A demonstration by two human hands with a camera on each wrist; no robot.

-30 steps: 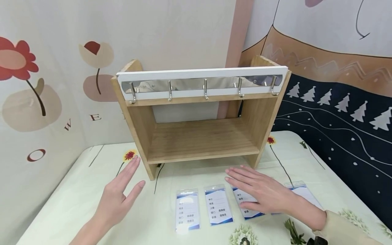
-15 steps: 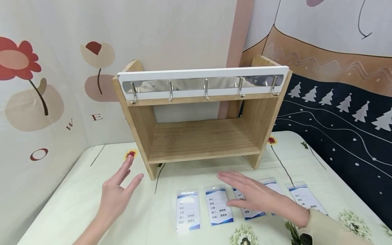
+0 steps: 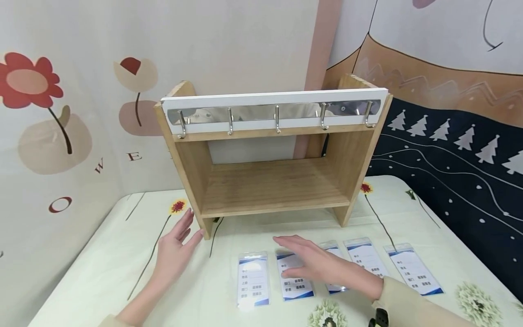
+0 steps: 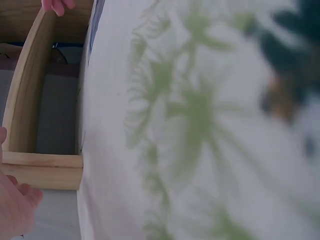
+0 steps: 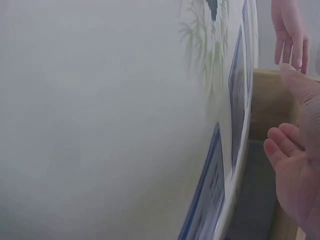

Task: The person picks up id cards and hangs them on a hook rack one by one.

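Note:
My left hand (image 3: 173, 254) is beside the front foot of a wooden shelf (image 3: 273, 186), fingertips right at its left side panel, thumb apart and nothing held. My right hand (image 3: 314, 263) hovers, fingers extended, over a row of badge cards in clear sleeves. It partly covers the second badge card (image 3: 297, 290) and the third. The first badge card (image 3: 253, 281), at the left, and the last badge card (image 3: 414, 270), at the right, show whole. In the right wrist view the right hand (image 5: 300, 175) has its thumb spread from its fingers, with nothing between.
Across the shelf's top front runs a white board with a mirror-like metal strip (image 3: 253, 113) and several hooks (image 3: 277, 119). A pale flowered cloth (image 3: 102, 272) covers the table. Patterned curtains (image 3: 245, 45) stand behind it and at the right.
My right hand has moved left across the badge cards, uncovering the ones at the right. My left hand has shifted slightly right, closer to the shelf's foot. The camera view has drifted slightly.

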